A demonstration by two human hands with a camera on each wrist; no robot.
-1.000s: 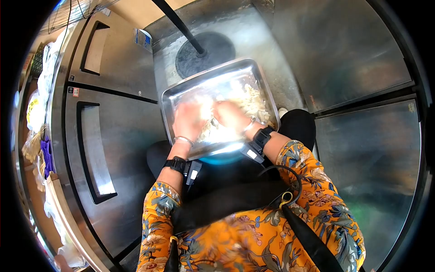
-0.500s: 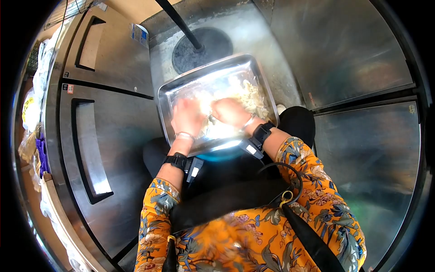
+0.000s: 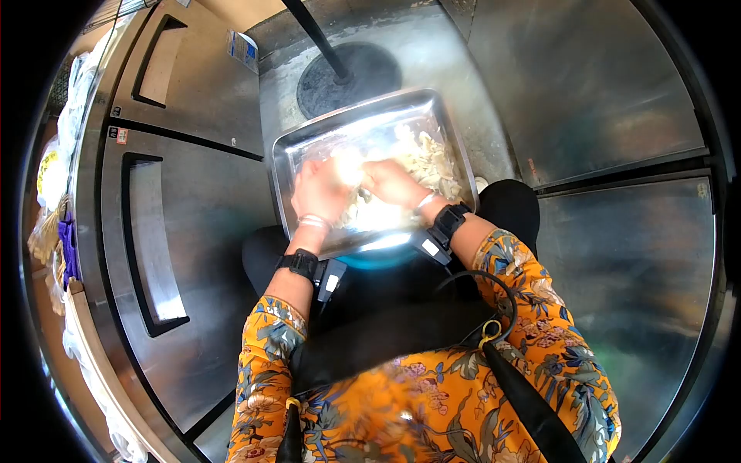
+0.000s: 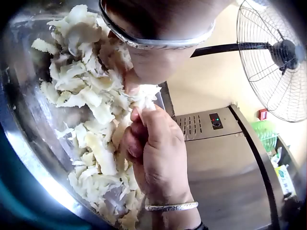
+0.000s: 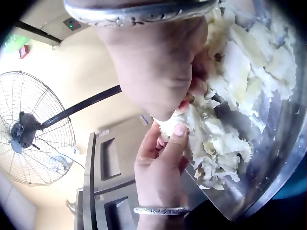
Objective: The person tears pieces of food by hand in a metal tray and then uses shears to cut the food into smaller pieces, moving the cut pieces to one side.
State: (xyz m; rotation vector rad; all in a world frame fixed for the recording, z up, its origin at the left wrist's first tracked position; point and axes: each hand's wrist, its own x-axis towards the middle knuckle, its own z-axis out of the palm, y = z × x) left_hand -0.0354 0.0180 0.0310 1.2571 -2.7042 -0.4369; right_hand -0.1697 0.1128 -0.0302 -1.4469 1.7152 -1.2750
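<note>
A rectangular metal tray (image 3: pixel 355 248) is in front of the person's body, holding pale, ragged flat pieces (image 3: pixel 434 163). Over the tray the left hand (image 3: pixel 320 191) and right hand (image 3: pixel 392 184) meet, with glare hiding their fingertips. In the right wrist view the left hand (image 5: pixel 160 167) pinches a whitish piece (image 5: pixel 168 126) between thumb and fingers. The right hand (image 4: pixel 160 153) in the left wrist view has its fingers curled round the same whitish piece (image 4: pixel 146 99). More pale pieces (image 4: pixel 91 96) are heaped beside both hands.
Steel cabinets with long handles (image 3: pixel 158 239) stand on the left, and steel doors (image 3: pixel 625 309) on the right. Beyond the tray is a round black base (image 3: pixel 351 73) with a pole. A wire fan (image 4: pixel 283 55) shows in the left wrist view. A blue-green rim (image 3: pixel 378 258) shows under the tray.
The hands stay together over the tray, the left hand's fingers shifting slightly closer to the right hand. The camera view has shifted slightly.
</note>
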